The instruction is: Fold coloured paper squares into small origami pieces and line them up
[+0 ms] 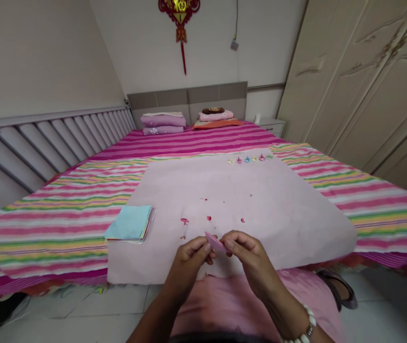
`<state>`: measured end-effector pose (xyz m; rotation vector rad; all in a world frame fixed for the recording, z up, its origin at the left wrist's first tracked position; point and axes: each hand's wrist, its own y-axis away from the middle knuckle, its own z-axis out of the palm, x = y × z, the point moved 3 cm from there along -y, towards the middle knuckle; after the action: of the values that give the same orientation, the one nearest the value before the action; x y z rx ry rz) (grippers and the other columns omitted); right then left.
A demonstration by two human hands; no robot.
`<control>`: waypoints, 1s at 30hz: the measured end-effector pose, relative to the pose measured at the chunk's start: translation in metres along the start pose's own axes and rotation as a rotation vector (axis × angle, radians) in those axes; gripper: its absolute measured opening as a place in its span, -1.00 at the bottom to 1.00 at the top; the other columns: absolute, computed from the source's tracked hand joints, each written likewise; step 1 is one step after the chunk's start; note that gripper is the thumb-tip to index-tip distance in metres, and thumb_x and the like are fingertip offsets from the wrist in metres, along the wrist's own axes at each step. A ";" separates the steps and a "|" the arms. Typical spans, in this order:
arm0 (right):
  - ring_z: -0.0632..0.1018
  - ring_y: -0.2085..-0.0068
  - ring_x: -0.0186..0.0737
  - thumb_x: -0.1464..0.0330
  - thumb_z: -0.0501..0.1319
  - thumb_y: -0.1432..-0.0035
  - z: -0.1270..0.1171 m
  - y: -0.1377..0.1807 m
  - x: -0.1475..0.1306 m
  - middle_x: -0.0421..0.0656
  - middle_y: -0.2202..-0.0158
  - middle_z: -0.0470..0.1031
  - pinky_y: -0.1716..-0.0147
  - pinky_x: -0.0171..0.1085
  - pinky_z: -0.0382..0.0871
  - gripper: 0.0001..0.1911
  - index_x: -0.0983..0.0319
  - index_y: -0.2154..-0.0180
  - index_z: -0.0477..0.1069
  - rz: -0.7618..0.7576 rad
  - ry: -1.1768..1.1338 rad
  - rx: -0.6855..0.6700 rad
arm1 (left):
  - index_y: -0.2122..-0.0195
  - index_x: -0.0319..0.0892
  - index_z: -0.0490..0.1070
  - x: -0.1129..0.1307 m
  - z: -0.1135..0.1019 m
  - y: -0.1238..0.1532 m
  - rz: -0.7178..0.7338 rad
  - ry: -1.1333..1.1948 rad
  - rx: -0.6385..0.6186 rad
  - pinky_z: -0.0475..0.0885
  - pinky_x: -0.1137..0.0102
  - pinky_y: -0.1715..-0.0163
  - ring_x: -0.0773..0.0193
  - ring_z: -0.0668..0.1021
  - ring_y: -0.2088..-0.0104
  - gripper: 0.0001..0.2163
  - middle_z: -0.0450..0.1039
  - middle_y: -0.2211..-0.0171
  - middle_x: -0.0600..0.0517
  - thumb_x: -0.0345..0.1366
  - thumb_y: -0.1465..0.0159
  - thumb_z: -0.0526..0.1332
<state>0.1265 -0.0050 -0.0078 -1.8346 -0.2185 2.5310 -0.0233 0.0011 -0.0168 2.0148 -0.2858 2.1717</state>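
Note:
A small piece of folded pink paper (215, 242) is held between my two hands, just above the near edge of a large pale sheet (296, 214). My left hand (193, 255) pinches its left side between thumb and fingers. At its right end, my right hand (246, 250) grips it with thumb and forefinger. Left of my hands lies a stack of square coloured paper (129, 222), light blue on top. Several small folded paper pieces (247, 159) in yellow, pink, blue and green stand in a row at the sheet's far right.
The pale sheet, with small red marks (184, 221), covers part of a bed with a striped bedspread (56, 209). A slatted rail (46, 138) runs along the left. Folded bedding (163, 120) lies by the headboard. A wardrobe (360, 90) stands on the right.

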 end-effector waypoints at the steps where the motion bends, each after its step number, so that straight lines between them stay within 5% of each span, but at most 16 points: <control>1: 0.37 0.44 -0.28 0.26 0.32 -0.03 0.001 -0.001 0.000 -0.21 0.54 0.43 0.38 -0.29 0.22 -0.82 0.24 0.49 0.48 0.033 -0.020 -0.011 | 0.26 -0.17 0.56 0.001 0.001 0.000 -0.001 -0.003 -0.023 0.32 0.48 0.37 0.37 0.41 0.43 -0.82 0.41 0.48 0.07 -0.26 -0.24 0.19; 10: 0.40 0.51 -0.31 0.28 0.35 0.02 0.006 0.000 0.004 -0.20 0.59 0.46 0.44 -0.32 0.21 -0.81 0.26 0.52 0.46 0.226 -0.228 -0.137 | 0.23 -0.19 0.55 -0.005 0.002 0.001 -0.097 0.184 -0.026 0.34 0.49 0.37 0.39 0.44 0.43 -0.82 0.46 0.47 0.05 -0.27 -0.17 0.28; 19: 0.43 0.51 -0.33 0.29 0.35 0.02 0.004 -0.001 0.012 -0.17 0.58 0.50 0.48 -0.34 0.23 -0.81 0.28 0.50 0.48 0.262 -0.239 -0.136 | 0.37 -0.24 0.56 -0.008 0.003 0.000 -0.192 0.385 -0.003 0.34 0.53 0.41 0.44 0.43 0.49 -0.86 0.47 0.51 0.05 -0.30 -0.05 0.38; 25: 0.43 0.54 -0.32 0.26 0.35 0.04 -0.001 -0.004 0.010 -0.19 0.58 0.50 0.48 -0.31 0.28 -0.79 0.27 0.37 0.51 0.127 0.003 -0.098 | 0.27 -0.22 0.56 -0.011 -0.001 0.000 -0.173 0.221 0.056 0.39 0.51 0.37 0.41 0.47 0.46 -0.82 0.51 0.48 0.04 -0.29 -0.11 0.32; 30: 0.43 0.55 -0.31 0.32 0.28 0.00 -0.001 -0.005 0.014 -0.21 0.58 0.46 0.51 -0.32 0.28 -0.87 0.25 0.38 0.49 0.026 0.164 -0.019 | 0.26 -0.22 0.54 -0.002 0.005 -0.002 -0.020 -0.055 0.161 0.47 0.40 0.35 0.29 0.54 0.42 -0.81 0.53 0.42 0.00 -0.26 -0.12 0.28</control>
<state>0.1226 0.0014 -0.0212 -2.0521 -0.2188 2.3861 -0.0179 0.0021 -0.0183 2.1537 -0.0995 2.1940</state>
